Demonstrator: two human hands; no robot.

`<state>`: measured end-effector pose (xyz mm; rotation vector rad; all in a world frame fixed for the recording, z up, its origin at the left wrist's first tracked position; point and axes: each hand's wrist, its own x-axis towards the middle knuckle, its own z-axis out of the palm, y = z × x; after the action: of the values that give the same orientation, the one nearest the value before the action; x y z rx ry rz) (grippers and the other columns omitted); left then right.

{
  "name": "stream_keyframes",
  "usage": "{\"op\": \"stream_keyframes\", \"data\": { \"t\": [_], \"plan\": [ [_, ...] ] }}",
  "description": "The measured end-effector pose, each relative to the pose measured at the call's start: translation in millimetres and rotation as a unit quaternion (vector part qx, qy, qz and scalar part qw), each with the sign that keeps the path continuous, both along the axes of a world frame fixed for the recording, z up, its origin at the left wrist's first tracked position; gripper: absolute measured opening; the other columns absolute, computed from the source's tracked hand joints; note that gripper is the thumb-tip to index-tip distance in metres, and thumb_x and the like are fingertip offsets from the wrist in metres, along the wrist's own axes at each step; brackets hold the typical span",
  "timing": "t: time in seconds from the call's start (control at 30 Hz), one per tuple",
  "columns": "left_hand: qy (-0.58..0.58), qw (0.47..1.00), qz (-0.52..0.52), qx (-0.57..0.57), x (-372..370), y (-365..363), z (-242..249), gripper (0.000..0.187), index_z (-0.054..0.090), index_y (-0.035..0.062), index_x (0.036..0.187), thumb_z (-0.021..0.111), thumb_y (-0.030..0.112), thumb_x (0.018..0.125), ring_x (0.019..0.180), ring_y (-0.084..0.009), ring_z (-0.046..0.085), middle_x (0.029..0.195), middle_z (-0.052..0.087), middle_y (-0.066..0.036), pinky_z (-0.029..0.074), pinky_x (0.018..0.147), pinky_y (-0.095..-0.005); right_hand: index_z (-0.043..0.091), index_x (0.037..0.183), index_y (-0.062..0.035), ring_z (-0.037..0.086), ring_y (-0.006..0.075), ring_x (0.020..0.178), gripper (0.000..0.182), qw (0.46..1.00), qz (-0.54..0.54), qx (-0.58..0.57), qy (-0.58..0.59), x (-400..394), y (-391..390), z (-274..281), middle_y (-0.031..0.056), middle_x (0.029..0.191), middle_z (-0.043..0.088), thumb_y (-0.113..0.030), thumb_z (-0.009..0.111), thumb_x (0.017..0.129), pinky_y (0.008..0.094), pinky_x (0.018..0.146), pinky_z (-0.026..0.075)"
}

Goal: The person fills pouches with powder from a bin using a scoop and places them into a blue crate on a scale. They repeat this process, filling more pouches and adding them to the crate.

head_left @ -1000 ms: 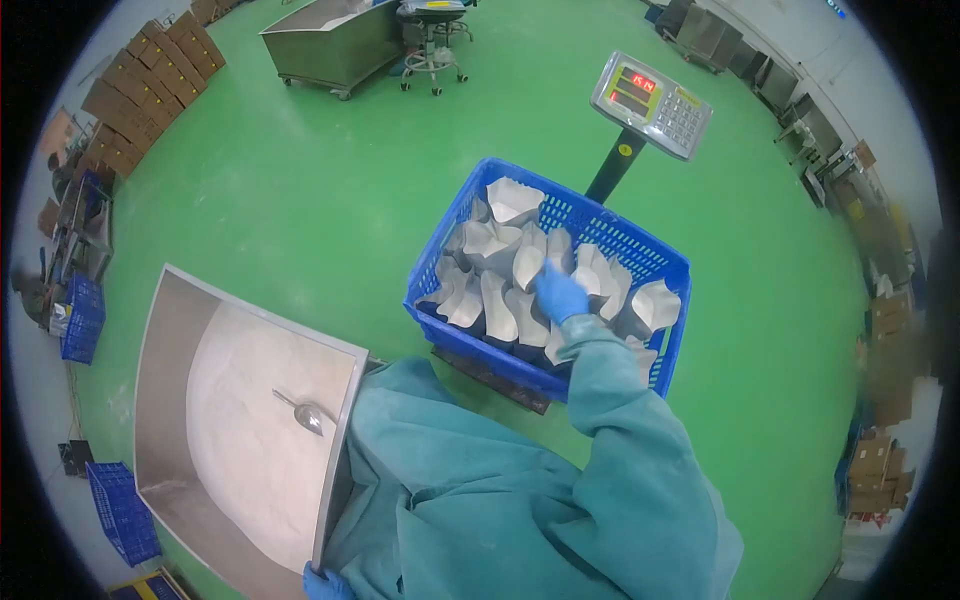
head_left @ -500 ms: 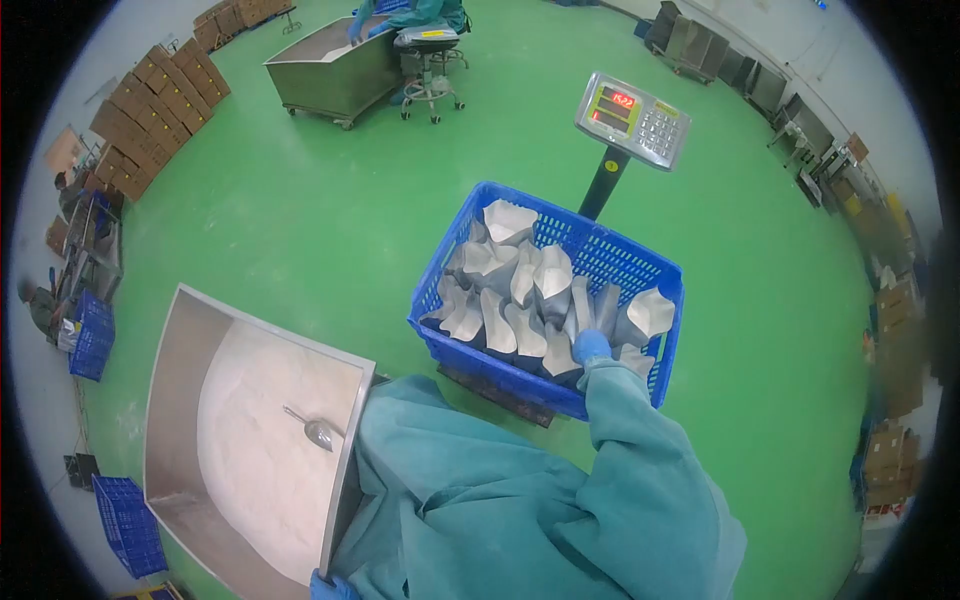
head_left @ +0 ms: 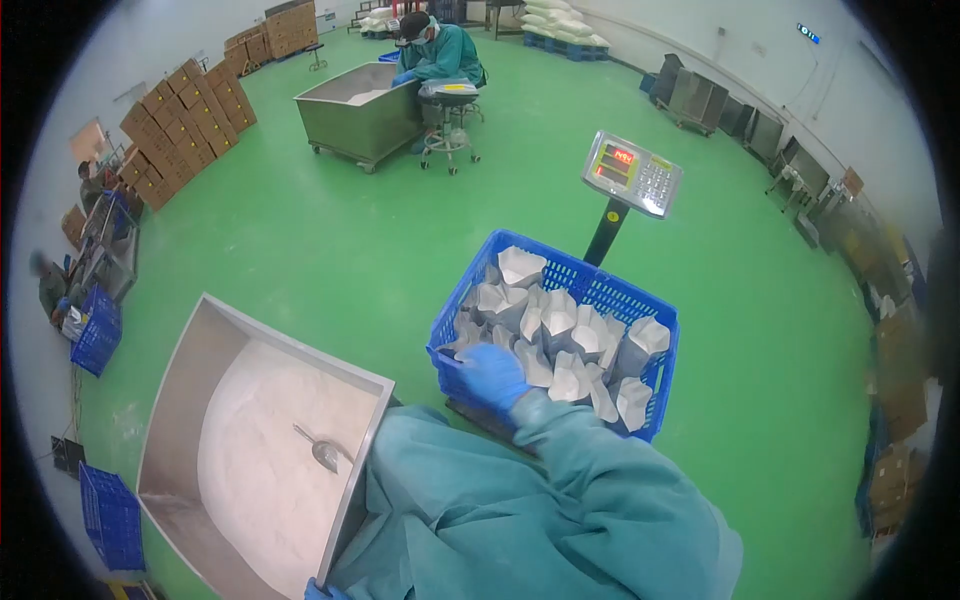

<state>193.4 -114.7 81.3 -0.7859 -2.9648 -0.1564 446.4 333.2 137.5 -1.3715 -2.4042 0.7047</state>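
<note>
A blue basket [head_left: 610, 283] holds several open silver pouches [head_left: 558, 318] standing upright, and a scale display [head_left: 633, 174] with red digits rises behind it. My right hand [head_left: 494, 376], in a blue glove, is over the basket's near left corner, beside the pouches; its fingertips are blurred and what they hold, if anything, is hidden. At the bottom edge, my left hand [head_left: 325, 590] shows only in part, at the rim of a metal bin [head_left: 372, 425]. White powder [head_left: 262, 440] fills much of the bin, with a metal scoop [head_left: 325, 454] lying on it.
A person in a green gown [head_left: 450, 55] leans over another metal bin [head_left: 360, 125] beside a stool [head_left: 448, 125]. Stacked cartons [head_left: 190, 120] stand at the left, near other people. Blue crates [head_left: 110, 515] are at the left edge; carts and boxes line the right wall.
My right hand has moved left across the basket, from the pouches at the right to the near left corner. The view has tilted up, and the scale's digits differ.
</note>
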Motion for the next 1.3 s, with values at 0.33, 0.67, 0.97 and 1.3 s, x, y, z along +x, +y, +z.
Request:
{"op": "stream_keyframes", "data": {
  "t": [0.33,0.67,0.97,1.3],
  "plan": [
    [-0.057,0.998,-0.014,0.025,1.1,-11.0,12.0,0.038,0.059,0.0015,0.108,0.053,0.029,0.081,0.090,-0.0395,0.058,0.098,0.061,-0.023,0.046,0.081,-0.0467,0.065,0.082,-0.0142,0.060,0.0257,0.076,0.033,0.911,0.389,0.062,-0.119,-212.4,-151.4,-107.7,0.0074,0.080,0.065,-0.041,0.046,0.086,0.0425,0.070,0.038],
    [-0.086,0.995,0.013,0.055,-2.1,-13.1,17.0,0.041,0.058,0.0028,0.115,0.054,0.025,0.080,0.092,-0.0373,0.058,0.100,0.062,-0.020,0.046,0.083,-0.0446,0.066,0.075,-0.0156,0.058,0.0250,0.071,0.033,0.903,0.407,0.120,-0.068,-209.3,-171.9,-117.1,0.0067,0.073,0.063,-0.040,0.046,0.086,0.0390,0.068,0.037],
    [-0.057,0.980,-0.066,0.178,-44.1,-49.2,-49.6,0.018,0.054,0.0048,0.081,0.064,0.007,0.066,0.073,-0.0295,0.049,0.076,0.051,-0.011,0.042,0.068,-0.0401,0.065,0.082,-0.0045,0.061,0.0371,0.080,0.034,0.914,0.397,-0.032,-0.084,-232.2,-148.4,-119.2,0.0186,0.084,0.064,-0.036,0.054,0.080,0.0476,0.072,0.048],
    [-0.226,0.971,-0.018,0.072,-81.7,-27.4,-36.8,0.033,0.066,0.0123,0.093,0.072,0.019,0.061,0.076,-0.0249,0.055,0.079,0.058,-0.005,0.046,0.066,-0.0394,0.063,0.103,-0.0072,0.058,0.0344,0.098,0.038,0.772,0.530,-0.035,-0.349,-322.5,-54.8,-225.3,0.0175,0.106,0.062,-0.037,0.054,0.080,0.0439,0.088,0.045]
  ]
}}
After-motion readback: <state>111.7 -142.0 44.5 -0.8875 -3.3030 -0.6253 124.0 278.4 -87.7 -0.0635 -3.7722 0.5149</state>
